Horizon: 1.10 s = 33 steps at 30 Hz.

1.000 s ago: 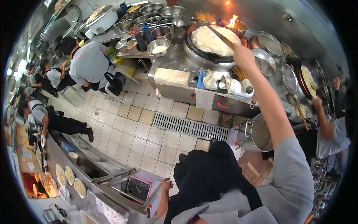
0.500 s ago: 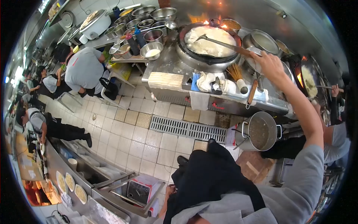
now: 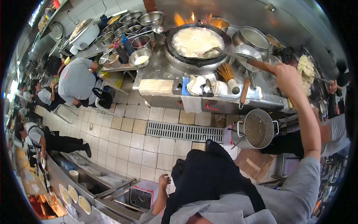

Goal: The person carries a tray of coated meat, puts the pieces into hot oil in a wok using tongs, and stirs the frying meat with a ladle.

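Observation:
My right hand is wrapped round the wooden handle of a wok spatula. The spatula's metal blade reaches over the near right edge of a large wok, touching a pale, foamy mass inside it. Flames rise behind the wok. Under the spatula shaft lies a perforated skimmer with a wooden handle. My left hand hangs low beside my dark apron, fingers loosely bent and apart, with nothing visible in it.
A big pot of brownish liquid stands below the stove front. Folded cloths and a bamboo brush line the stove edge. Metal bowls crowd the left. At right, a co-worker's hand holds a tool at another wok.
My right hand has drawn back right and down, bringing the spatula blade from the wok's middle to its near right side. My left hand has swung out into fuller view. The flames are larger.

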Motion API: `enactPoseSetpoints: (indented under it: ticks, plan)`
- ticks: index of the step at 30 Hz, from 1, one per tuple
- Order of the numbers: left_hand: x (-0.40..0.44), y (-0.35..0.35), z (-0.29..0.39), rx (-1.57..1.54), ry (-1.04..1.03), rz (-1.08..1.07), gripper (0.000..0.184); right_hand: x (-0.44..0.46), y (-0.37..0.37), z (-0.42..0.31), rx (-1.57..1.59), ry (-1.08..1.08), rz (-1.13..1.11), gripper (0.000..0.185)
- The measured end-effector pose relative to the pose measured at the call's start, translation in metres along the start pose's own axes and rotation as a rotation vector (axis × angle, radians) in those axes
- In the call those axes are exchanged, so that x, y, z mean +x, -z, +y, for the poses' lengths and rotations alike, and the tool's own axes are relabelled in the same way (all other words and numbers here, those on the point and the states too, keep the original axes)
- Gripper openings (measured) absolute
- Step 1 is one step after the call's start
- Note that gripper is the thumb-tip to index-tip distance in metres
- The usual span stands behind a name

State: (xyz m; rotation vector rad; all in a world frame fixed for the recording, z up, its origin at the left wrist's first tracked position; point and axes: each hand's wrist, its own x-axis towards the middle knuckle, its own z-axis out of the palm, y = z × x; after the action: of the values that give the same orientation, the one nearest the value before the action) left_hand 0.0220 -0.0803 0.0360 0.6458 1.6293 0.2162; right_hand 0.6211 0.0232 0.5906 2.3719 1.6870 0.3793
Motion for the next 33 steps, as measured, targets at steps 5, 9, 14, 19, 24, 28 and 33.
enactPoseSetpoints:
  ticks: [5, 9, 14, 19, 24, 28, 33]
  plan:
    - [0.005, 0.000, -0.008, -0.014, 0.027, -0.055, 0.036, 0.004, -0.042, -0.002, 0.102, -0.099, -0.037, 0.058]
    - [-0.001, 0.004, -0.033, 0.047, 0.018, -0.011, 0.036, -0.011, -0.031, 0.002, 0.136, -0.181, -0.002, 0.058]
    - [-0.010, 0.012, -0.063, 0.153, 0.066, -0.021, 0.034, 0.024, -0.076, -0.017, 0.341, -0.227, 0.059, 0.057]
    - [-0.010, 0.011, -0.061, 0.063, 0.055, 0.007, 0.035, 0.040, -0.152, -0.081, 1.000, -0.219, 0.159, 0.056]
    - [-0.039, -0.006, -0.033, -0.078, 0.073, 0.103, 0.038, 0.040, -0.155, -0.177, 1.400, -0.206, -0.171, 0.052]
    - [-0.056, -0.014, -0.047, -0.105, 0.085, 0.140, 0.037, 0.050, -0.184, -0.252, 1.380, -0.132, -0.132, 0.052]
    - [-0.121, -0.024, -0.039, 0.018, 0.096, 0.188, 0.033, 0.058, -0.203, -0.333, 1.117, -0.196, -0.237, 0.063]
